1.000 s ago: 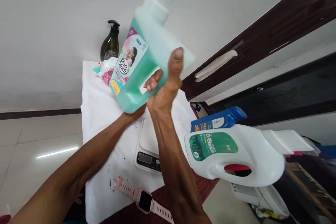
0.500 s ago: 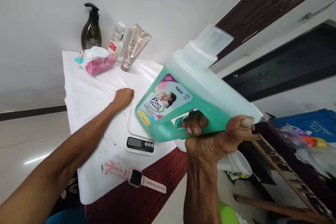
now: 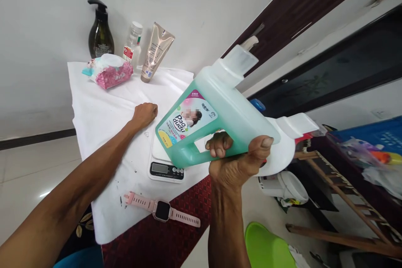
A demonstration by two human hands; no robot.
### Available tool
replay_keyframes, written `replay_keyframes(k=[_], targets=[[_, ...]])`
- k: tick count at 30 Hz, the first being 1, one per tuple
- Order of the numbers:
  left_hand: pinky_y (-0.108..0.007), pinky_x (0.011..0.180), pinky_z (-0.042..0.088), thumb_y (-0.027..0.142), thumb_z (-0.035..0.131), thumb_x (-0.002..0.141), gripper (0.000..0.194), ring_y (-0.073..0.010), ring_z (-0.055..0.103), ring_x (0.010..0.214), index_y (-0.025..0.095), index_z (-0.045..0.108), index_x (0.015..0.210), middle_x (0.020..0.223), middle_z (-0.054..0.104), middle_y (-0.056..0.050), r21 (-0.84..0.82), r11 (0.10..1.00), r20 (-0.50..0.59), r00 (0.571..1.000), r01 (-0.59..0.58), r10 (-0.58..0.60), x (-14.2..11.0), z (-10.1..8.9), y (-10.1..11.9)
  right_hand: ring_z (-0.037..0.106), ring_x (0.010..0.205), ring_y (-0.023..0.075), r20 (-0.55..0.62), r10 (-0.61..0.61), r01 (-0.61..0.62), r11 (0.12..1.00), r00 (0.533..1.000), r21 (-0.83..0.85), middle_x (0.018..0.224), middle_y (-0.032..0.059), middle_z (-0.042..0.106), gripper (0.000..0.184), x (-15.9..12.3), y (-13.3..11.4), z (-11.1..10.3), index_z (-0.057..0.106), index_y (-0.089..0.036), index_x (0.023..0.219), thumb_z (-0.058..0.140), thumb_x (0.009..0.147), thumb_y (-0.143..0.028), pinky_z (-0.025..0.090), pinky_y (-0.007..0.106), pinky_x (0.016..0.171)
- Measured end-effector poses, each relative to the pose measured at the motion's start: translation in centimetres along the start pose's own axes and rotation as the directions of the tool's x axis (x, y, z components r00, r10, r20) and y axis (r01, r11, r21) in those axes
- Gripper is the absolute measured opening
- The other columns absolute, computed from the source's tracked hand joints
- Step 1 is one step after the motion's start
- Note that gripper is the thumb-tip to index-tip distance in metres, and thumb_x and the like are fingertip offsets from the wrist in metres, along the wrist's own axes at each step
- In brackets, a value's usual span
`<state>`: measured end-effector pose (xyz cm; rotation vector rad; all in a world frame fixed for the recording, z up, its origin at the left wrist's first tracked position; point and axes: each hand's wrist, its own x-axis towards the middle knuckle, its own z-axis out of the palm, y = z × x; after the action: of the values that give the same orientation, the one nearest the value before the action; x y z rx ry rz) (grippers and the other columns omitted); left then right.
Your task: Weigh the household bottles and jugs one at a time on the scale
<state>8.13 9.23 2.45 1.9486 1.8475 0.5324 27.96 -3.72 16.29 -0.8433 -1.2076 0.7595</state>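
One cloth-draped worktop (image 3: pixel 106 220) is overhung at its right edge by a green bottle (image 3: pixel 218 111), which is held tilted, cap up to the right and base in front of the small scale (image 3: pixel 166 171), though whether the scale is touched cannot be told. The bottle's handle is wrapped by the right hand (image 3: pixel 234 165), fingers threaded through the opening, presumably so that the weight can be borne one-handed, while the left hand (image 3: pixel 145 114) is curled into a fist beside the scale's back left corner, perhaps for balance. Near the front edge a pink watch (image 3: pixel 162 210) is laid, probably out of the hands' way.
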Motion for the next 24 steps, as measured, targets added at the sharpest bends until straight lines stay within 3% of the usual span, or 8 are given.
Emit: replay_keyframes(k=[4, 7, 12, 16, 20, 24], targets=[[-0.037, 0.082, 0.047, 0.011, 0.05, 0.088, 0.029, -0.0301, 0.072, 0.102, 0.02, 0.076, 0.095, 0.105, 0.08, -0.011, -0.004, 1.0, -0.002, 1.0, 0.009, -0.009, 0.0, 0.0, -0.1, 0.046, 0.041, 0.0145, 0.056, 0.029, -0.029, 1.0, 0.998, -0.012, 0.048, -0.0051, 0.039, 0.065, -0.3, 0.0, -0.4, 0.055, -0.026, 0.059, 0.055, 0.092, -0.082, 0.053, 0.035, 0.049], [-0.036, 0.081, 0.047, 0.011, 0.05, 0.087, 0.028, -0.0296, 0.072, 0.101, 0.021, 0.076, 0.094, 0.105, 0.08, -0.01, -0.009, 1.0, -0.006, 1.0, 0.014, -0.014, 0.0, 0.0, -0.1, 0.062, 0.058, 0.0208, 0.086, 0.039, -0.03, 0.994, 0.996, -0.102, 0.058, -0.0012, 0.052, 0.06, -0.4, -0.1, -1.8, 0.064, -0.025, 0.073, 0.053, 0.094, -0.08, 0.059, 0.039, 0.061], [-0.035, 0.08, 0.047, 0.011, 0.05, 0.087, 0.029, -0.0288, 0.072, 0.099, 0.021, 0.076, 0.093, 0.105, 0.08, -0.009, -0.003, 1.0, -0.006, 1.0, 0.021, -0.021, -0.1, -0.2, 0.0, 0.073, 0.085, 0.0258, 0.007, -0.025, 0.025, 0.974, 1.0, -0.227, 0.075, 0.0005, 0.065, 0.046, -0.5, -0.4, -4.4, 0.068, -0.027, 0.089, 0.06, 0.094, -0.072, 0.061, 0.041, 0.077], [-0.034, 0.082, 0.049, 0.012, 0.051, 0.087, 0.03, -0.0279, 0.073, 0.1, 0.024, 0.078, 0.094, 0.105, 0.081, -0.008, 0.003, 1.0, -0.02, 0.999, 0.028, -0.028, -0.2, -0.3, 0.1, 0.07, 0.077, 0.022, -0.004, 0.026, -0.026, 0.981, 1.0, -0.193, 0.077, 0.0015, 0.068, 0.05, -0.9, -0.6, -3.2, 0.068, -0.024, 0.087, 0.061, 0.094, -0.073, 0.058, 0.037, 0.071], [-0.034, 0.082, 0.049, 0.014, 0.05, 0.089, 0.032, -0.0297, 0.074, 0.103, 0.024, 0.079, 0.096, 0.106, 0.081, -0.009, 0.033, 0.999, -0.046, 0.999, 0.026, -0.025, 0.0, -0.3, -0.1, 0.058, 0.055, 0.0162, 0.055, 0.083, -0.08, 0.995, 0.995, -0.066, 0.056, -0.0027, 0.054, 0.053, -1.1, 0.1, -0.8, 0.059, -0.023, 0.067, 0.064, 0.095, -0.069, 0.051, 0.033, 0.059], [-0.035, 0.081, 0.048, 0.023, 0.05, 0.095, 0.03, -0.0327, 0.074, 0.106, 0.023, 0.079, 0.099, 0.109, 0.081, -0.013, 0.056, 0.997, -0.042, 0.998, 0.057, -0.055, 0.3, -0.5, 0.1, 0.044, 0.043, 0.0113, -0.035, 0.075, -0.076, 0.997, 0.997, -0.021, 0.048, -0.0069, 0.042, 0.055, -1.0, 1.0, 0.1, 0.046, -0.025, 0.06, 0.072, 0.092, -0.061, 0.04, 0.029, 0.048]])
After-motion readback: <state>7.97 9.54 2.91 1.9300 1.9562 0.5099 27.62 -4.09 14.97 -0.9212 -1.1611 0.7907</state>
